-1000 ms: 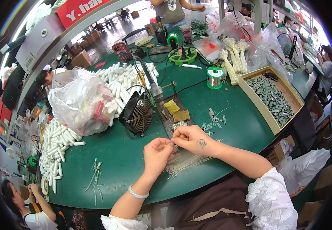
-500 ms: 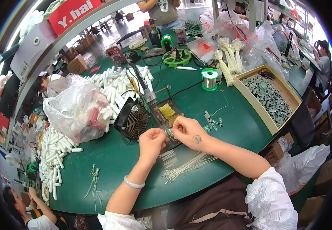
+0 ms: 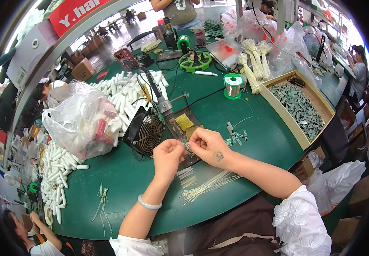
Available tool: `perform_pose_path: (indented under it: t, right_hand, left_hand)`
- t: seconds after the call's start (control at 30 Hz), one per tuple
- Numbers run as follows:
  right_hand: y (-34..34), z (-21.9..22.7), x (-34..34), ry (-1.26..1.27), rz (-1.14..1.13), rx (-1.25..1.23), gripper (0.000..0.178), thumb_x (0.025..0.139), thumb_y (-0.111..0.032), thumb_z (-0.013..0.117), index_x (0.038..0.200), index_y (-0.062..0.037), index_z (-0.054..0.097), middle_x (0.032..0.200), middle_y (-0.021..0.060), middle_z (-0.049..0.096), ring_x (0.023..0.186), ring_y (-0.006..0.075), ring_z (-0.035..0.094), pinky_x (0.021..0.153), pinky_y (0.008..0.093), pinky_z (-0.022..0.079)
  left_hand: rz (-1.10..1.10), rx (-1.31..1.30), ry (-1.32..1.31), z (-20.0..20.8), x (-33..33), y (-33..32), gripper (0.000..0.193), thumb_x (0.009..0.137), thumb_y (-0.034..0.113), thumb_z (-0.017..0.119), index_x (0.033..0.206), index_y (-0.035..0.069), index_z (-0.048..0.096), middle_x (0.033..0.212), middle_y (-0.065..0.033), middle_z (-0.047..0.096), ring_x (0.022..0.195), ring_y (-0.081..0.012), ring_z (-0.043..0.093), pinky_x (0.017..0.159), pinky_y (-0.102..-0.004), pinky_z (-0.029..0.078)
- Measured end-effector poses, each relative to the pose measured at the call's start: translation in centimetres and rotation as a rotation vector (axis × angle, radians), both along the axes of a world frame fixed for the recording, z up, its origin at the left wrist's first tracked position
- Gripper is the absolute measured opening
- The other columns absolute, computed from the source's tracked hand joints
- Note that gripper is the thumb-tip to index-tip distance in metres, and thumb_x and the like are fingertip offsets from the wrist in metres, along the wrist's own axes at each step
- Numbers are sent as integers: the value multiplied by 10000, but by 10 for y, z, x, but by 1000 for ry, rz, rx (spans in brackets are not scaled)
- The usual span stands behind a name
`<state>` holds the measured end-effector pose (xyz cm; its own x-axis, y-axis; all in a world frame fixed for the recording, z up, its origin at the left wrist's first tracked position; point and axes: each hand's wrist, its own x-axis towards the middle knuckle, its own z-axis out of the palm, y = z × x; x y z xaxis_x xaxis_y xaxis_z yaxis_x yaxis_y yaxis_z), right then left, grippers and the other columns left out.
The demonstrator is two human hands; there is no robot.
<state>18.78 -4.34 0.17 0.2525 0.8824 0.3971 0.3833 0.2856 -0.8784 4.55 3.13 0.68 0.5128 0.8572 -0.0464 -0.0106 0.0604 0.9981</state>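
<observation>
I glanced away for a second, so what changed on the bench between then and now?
Both hands moved away from the loose white wires near the table edge, up toward the small black fan. The left hand and right hand now meet over the soldering stand, pinching a small part between their fingertips. The fan, solder spool, wooden tray and white tubes stayed put.

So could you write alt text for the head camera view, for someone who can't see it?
Over a green table, a left hand and right hand pinch a small part together beside a small black fan. White wires lie just below, white tubes and a wooden tray of green circuit boards beyond.
</observation>
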Motion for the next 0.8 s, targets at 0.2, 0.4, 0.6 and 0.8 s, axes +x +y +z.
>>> perform_pose_path:
  t: [0.2,0.4,0.6,0.8]
  right_hand:
    - [-1,1,0,13,-1,12,117,825,-64,627,794,3,536,685,8,489,567,48,416,492,210,361]
    - [-3,3,0,65,5,-28,116,816,-57,624,785,5,531,673,0,487,564,41,410,488,207,353]
    - [-2,-2,0,22,2,-22,114,810,-56,627,770,2,538,658,-2,487,558,42,414,486,212,355]
    - [-1,-1,-1,3,7,-9,122,818,-79,643,790,1,556,667,6,511,560,45,426,488,219,363]
  left_hand:
    - [18,16,-15,1,2,-2,40,822,34,574,812,4,599,667,-43,617,518,-55,507,481,-178,393]
    - [12,34,23,-4,-4,-2,38,816,39,575,803,9,596,661,-34,608,516,-53,504,473,-180,389]
    - [18,-35,25,-4,-2,2,43,800,23,573,823,-10,590,675,-44,613,515,-59,507,467,-180,393]
    - [16,-62,2,-3,0,3,58,798,28,572,845,-4,585,682,-42,612,513,-58,497,468,-182,387]
